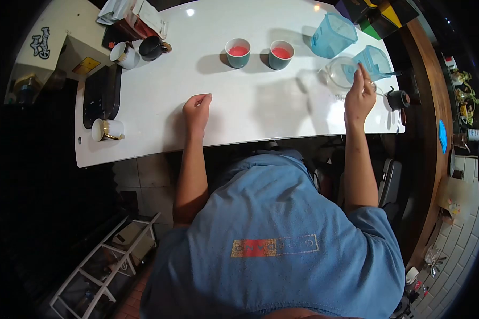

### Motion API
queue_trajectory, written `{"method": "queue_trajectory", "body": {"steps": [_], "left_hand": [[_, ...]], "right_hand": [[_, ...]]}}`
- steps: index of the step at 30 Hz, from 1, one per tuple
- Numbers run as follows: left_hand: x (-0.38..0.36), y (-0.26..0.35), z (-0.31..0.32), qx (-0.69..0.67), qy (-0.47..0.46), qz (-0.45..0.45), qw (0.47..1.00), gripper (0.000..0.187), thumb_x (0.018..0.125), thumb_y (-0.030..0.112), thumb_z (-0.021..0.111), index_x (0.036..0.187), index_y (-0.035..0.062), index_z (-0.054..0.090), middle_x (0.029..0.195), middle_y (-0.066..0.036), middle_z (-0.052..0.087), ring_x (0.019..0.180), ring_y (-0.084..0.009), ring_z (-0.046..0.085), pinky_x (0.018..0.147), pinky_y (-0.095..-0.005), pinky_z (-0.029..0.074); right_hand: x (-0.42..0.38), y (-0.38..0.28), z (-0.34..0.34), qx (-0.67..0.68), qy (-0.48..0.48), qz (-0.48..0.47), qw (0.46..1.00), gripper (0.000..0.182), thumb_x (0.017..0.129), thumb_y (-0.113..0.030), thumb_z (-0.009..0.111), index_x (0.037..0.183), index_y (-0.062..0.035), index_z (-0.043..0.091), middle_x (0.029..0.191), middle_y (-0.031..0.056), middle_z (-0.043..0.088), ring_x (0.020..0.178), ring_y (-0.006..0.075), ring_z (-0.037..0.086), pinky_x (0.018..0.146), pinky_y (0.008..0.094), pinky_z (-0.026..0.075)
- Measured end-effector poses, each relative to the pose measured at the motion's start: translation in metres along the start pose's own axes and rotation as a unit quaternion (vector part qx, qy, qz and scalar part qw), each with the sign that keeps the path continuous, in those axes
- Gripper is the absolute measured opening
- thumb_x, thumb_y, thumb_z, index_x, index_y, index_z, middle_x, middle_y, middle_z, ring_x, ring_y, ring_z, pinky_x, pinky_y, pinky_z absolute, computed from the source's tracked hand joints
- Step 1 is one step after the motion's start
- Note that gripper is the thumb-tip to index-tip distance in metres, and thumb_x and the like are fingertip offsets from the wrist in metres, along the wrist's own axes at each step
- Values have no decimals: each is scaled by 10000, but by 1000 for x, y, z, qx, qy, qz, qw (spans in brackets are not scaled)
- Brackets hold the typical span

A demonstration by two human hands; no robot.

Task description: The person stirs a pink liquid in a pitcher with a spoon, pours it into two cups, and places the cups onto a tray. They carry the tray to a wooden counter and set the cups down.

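My left hand (197,112) is loosely curled above the white table, its fingers pressed together and nothing seen in them. On the right, my right hand (360,97) is raised with its fingers bunched at a round clear glass vessel (338,73); what they hold, if anything, is too small to tell. Beyond that hand is a light blue clear container (373,59), and a taller blue one (332,38) stands behind it. Two green cups with red liquid, a left one (238,59) and a right one (278,61), stand upright between and beyond my hands.
The white table (159,106) bears a white mug (107,129), another white mug (123,55) and a black cup (152,48) at the left. A black tray (101,93) lies at the left edge. A small black pot (397,99) is at the right edge.
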State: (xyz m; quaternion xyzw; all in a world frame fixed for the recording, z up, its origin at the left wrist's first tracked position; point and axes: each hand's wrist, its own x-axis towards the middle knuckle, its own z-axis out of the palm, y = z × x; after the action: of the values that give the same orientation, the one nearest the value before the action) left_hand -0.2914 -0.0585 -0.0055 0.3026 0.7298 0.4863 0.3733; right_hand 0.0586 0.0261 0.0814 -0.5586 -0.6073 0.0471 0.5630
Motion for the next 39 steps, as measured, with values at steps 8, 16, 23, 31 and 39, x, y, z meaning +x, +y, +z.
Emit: {"method": "queue_trajectory", "body": {"steps": [8,16,23,31,39], "left_hand": [[-6,8,9,181,-30,60,981,364,798,317,676,1021,30,660,1055,-143,626,925,-220,600,814,-333,470],[-10,11,25,263,-36,126,956,365,788,354,684,1003,58,671,1060,-142,617,1012,-261,582,896,-366,449],[-3,2,23,193,-38,75,978,363,777,340,699,986,44,679,1049,-153,622,1002,-271,594,874,-374,467],[-3,0,23,210,-26,82,974,407,786,329,709,1048,21,664,1023,-122,633,829,-174,574,754,-300,468],[-3,2,19,218,-45,100,970,346,772,311,716,998,52,680,1021,-113,629,913,-218,571,813,-335,459]], "right_hand": [[-47,60,-1,177,44,326,927,359,954,-227,491,1107,64,633,1074,104,623,1021,150,559,895,259,413],[-40,72,8,243,103,351,898,377,930,-237,509,1066,90,640,1098,146,638,1019,176,569,895,279,414],[-25,82,23,178,127,331,918,446,943,-325,467,1081,62,641,1072,156,639,1021,206,572,903,304,410],[-22,95,31,51,116,382,916,649,967,-512,281,1200,14,579,1216,200,564,1156,348,510,1050,423,263],[-70,70,26,-81,28,286,954,646,980,-456,225,1432,4,256,1443,229,326,1390,449,121,1084,565,69]]}}
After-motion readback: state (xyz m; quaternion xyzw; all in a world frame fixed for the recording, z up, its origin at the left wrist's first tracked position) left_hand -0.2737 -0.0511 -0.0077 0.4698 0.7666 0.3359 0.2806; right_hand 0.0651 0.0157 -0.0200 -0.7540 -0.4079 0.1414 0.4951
